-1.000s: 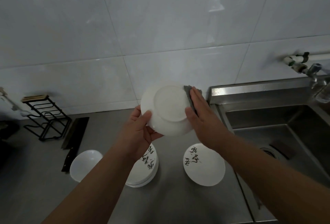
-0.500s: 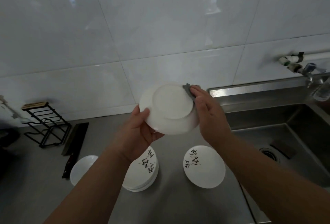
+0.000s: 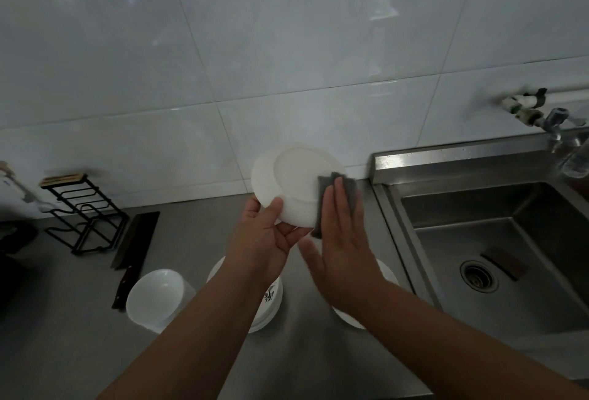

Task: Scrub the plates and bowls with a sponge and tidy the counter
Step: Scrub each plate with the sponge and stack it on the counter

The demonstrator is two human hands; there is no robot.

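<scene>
My left hand [image 3: 266, 237] grips the lower rim of a white plate [image 3: 294, 178], held up above the counter with its underside facing me. Flat against the plate's right side, my right hand [image 3: 341, 227] presses a grey sponge [image 3: 334, 190]. Below my arms a stack of white plates with black lettering [image 3: 269, 300] sits on the steel counter [image 3: 73, 345]. My right forearm hides most of another white dish [image 3: 387, 272]. A plain white bowl [image 3: 157, 296] stands left of the stack.
A steel sink [image 3: 497, 240] with a drain [image 3: 479, 276] lies to the right, and a tap [image 3: 556, 120] juts from the tiled wall. At the back left stands a black wire rack [image 3: 81, 217]; a cleaver [image 3: 134, 246] lies beside it.
My right hand slid the sponge from the plate's upper right edge down across its right side. The plate tilted slightly in my left hand.
</scene>
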